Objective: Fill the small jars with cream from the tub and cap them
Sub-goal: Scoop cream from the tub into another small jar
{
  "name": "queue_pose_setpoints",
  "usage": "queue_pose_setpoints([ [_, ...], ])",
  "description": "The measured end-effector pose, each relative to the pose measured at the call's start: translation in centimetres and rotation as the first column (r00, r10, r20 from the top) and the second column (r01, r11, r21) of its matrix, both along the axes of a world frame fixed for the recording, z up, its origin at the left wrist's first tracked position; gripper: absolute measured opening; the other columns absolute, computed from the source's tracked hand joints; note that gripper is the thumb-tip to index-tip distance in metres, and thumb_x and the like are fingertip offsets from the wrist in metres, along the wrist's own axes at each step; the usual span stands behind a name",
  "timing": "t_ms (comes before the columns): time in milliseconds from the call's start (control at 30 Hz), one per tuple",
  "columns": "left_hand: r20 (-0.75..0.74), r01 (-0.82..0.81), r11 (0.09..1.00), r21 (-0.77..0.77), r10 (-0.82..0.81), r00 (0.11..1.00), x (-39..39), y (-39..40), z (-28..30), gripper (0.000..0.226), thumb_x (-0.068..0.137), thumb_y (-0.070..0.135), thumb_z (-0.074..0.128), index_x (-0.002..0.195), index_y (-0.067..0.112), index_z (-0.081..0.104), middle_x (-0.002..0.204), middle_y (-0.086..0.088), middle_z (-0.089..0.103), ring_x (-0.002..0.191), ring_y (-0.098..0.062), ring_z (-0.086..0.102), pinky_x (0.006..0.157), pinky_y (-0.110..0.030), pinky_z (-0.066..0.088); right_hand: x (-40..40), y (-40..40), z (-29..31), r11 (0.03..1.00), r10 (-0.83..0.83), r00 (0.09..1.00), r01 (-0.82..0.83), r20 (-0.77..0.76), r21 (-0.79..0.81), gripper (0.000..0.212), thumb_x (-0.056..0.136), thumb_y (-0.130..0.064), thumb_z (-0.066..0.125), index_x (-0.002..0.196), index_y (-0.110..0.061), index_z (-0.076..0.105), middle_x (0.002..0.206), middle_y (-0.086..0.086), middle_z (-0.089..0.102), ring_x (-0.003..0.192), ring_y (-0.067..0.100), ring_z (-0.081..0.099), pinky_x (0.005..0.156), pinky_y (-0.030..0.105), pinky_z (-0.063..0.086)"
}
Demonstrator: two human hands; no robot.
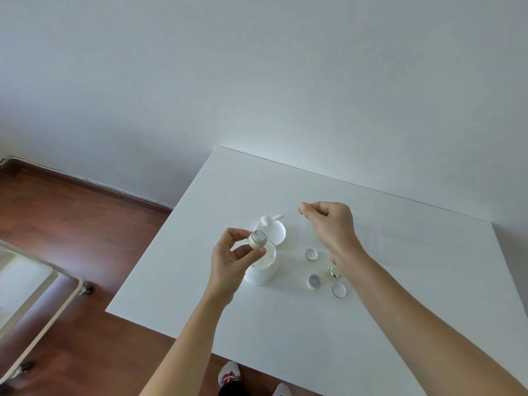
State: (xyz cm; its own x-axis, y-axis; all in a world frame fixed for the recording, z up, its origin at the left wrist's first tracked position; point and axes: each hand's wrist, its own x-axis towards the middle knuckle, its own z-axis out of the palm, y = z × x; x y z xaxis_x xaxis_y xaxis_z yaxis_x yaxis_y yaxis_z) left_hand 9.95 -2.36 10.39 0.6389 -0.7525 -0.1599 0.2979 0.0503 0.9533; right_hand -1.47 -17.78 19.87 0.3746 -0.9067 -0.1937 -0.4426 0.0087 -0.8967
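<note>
The head view looks down at a white counter [371, 310] that stands against a pale wall. The left hand [231, 261] pinches a small jar [257, 240] between thumb and fingertips, so its grip is clamped on the jar. The jar is tilted, its open mouth turned up and to the right, and it is held just above the white tub [261, 271]. The tub stands open on the counter with cream inside. Its round white lid [275, 232] lies flat just behind it.

The right hand [331, 227] pinches the thin clear handle of a little spoon [271, 220], so its grip is clamped on the spoon. The spoon has a blob of white cream on its tip and hangs over the lid, near the jar.

To the right of the tub, a second small jar [314, 280] sits open on the counter. Two white caps [311, 254] [339, 290] lie near it. A shiny gold cap [334, 272] peeks out beside the right wrist
</note>
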Motion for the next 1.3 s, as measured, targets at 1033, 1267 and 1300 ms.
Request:
queue_pose_setpoints([
  [1033, 0.118, -0.194, 0.981, 0.013, 0.192, 0.974, -0.5, -2.2, 2.0, 0.035, 0.062, 0.026, 0.089, 0.084, 0.031, 0.061, 0.088, 0.019, 0.067, 0.076, -0.017, 0.076, 0.060, -0.017, 0.051, -1.3, 3.5, -0.2, 0.264, 0.138, 0.980, -0.173, -0.140, -0.949, 0.017, 0.093, -0.027, 0.060, 0.082, -0.022, 0.072, 0.073, -0.004, 0.053, 0.068, 0.017, 0.051, 0.076, 0.029, 0.024],
  [1267, 0.012, -0.144, 0.988, -0.063, 0.145, 0.989, -0.3, -1.7, 1.6, 0.036, 0.071, 0.001, 0.085, 0.089, 0.022, 0.063, 0.101, 0.003, 0.071, 0.080, -0.020, 0.076, 0.066, -0.020, 0.055, -1.1, 2.4, 1.3, 0.691, 0.056, 0.990, 0.055, 0.129, -0.721, 0.009, 0.087, -0.020, 0.067, 0.079, -0.020, 0.071, 0.074, -0.011, 0.053, 0.069, 0.001, 0.049, 0.076, 0.028, 0.035],
  [1300, -0.008, -0.138, 0.987, -0.080, 0.138, 0.990, -0.2, -1.6, 1.5, 0.037, 0.070, 0.001, 0.085, 0.090, 0.021, 0.063, 0.103, -0.001, 0.071, 0.085, -0.022, 0.076, 0.069, -0.021, 0.056, -0.9, 2.0, 1.5, 0.796, 0.024, 0.984, 0.086, 0.174, -0.599, 0.010, 0.088, -0.021, 0.067, 0.079, -0.020, 0.072, 0.072, -0.012, 0.053, 0.068, 0.000, 0.049, 0.074, 0.026, 0.037],
])
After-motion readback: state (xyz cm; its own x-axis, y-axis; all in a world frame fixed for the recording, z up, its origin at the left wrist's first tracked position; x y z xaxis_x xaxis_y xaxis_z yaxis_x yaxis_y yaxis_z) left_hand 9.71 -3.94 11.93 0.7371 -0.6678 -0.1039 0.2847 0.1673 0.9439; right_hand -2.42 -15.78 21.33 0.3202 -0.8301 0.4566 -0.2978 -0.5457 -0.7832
